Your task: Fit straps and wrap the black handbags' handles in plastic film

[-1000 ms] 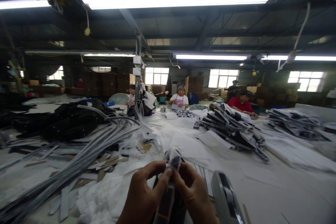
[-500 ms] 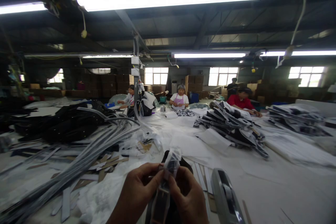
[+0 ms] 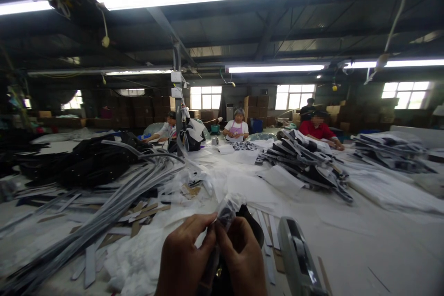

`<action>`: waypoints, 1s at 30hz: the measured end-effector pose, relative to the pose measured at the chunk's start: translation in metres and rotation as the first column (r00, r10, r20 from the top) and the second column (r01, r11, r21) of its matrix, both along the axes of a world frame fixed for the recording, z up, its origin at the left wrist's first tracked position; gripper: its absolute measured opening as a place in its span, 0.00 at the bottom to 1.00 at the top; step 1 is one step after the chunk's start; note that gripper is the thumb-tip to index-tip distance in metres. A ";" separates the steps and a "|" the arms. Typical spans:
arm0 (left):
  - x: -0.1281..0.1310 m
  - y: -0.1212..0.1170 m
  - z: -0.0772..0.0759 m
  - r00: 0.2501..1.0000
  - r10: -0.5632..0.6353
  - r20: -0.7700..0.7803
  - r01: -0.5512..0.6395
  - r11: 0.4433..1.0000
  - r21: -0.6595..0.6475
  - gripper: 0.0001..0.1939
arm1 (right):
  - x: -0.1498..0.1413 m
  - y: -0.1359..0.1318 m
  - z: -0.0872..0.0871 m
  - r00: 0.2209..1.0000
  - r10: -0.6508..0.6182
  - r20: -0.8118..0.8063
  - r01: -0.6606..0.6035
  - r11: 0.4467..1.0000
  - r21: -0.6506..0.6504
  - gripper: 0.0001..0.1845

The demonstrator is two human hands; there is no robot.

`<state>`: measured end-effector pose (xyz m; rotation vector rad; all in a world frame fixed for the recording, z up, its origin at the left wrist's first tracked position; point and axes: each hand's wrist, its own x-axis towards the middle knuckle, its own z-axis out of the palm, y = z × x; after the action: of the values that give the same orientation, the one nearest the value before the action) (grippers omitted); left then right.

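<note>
My left hand (image 3: 185, 249) and my right hand (image 3: 243, 259) meet at the lower middle of the head view. Thumbs and fingers of both are pinched on a dark strap wrapped in clear plastic film (image 3: 227, 212). Its crinkled upper end sticks up beyond my fingertips, while the lower part runs down between my hands. Behind and below lies a black item (image 3: 253, 223), mostly covered by my hands. A small gold-coloured metal piece (image 3: 218, 271) shows on the dark material between my wrists. Just right of my right hand stands a grey tape dispenser (image 3: 298, 254).
Long grey strips (image 3: 114, 199) and a black pile (image 3: 90, 157) cover the left of the table. Crumpled white sheeting (image 3: 135, 259) lies near my left hand. Black-and-white pieces (image 3: 305, 159) are stacked at right. A post (image 3: 178, 101) rises ahead; several people sit beyond.
Both hands stay pinched on the wrapped strap, having shifted slightly and come closer together. More of the black item shows at right. The person at far left has reached an arm out along the table.
</note>
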<state>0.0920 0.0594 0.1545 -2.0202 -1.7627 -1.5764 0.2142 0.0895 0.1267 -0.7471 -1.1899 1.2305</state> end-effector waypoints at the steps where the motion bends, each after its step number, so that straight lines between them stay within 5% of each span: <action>1: 0.002 -0.001 0.000 0.998 0.024 -0.050 -0.023 0.999 0.028 0.12 | -0.001 -0.001 0.000 1.000 -0.019 -0.012 0.019 1.000 -0.006 0.20; 10: 0.007 -0.011 -0.017 0.960 -0.023 -0.278 0.056 0.993 0.109 0.21 | -0.002 0.006 -0.014 0.992 -0.125 0.028 0.125 0.992 0.004 0.21; 17: 0.011 -0.007 -0.040 0.960 -0.018 -0.280 0.058 0.989 0.135 0.27 | 0.007 0.007 -0.018 0.995 -0.097 0.024 0.096 0.995 0.013 0.21; 21: 0.009 -0.009 -0.024 0.987 -0.148 -0.063 0.149 0.989 0.009 0.19 | 0.013 0.003 -0.010 0.999 -0.003 -0.049 0.001 1.000 -0.030 0.21; 25: -0.002 -0.005 0.005 0.969 -0.124 0.213 0.167 0.966 -0.197 0.16 | 0.025 0.000 0.006 0.985 0.125 -0.117 -0.132 0.989 -0.063 0.24; 30: -0.009 0.009 0.027 0.926 -0.272 0.260 0.359 0.847 -0.392 0.16 | 0.039 -0.001 0.023 0.977 0.183 -0.107 -0.192 0.978 -0.079 0.21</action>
<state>0.0833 0.0683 0.1816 -2.5560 -2.0975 -1.6257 0.2531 0.0885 0.1497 -0.6411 -1.1497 1.4684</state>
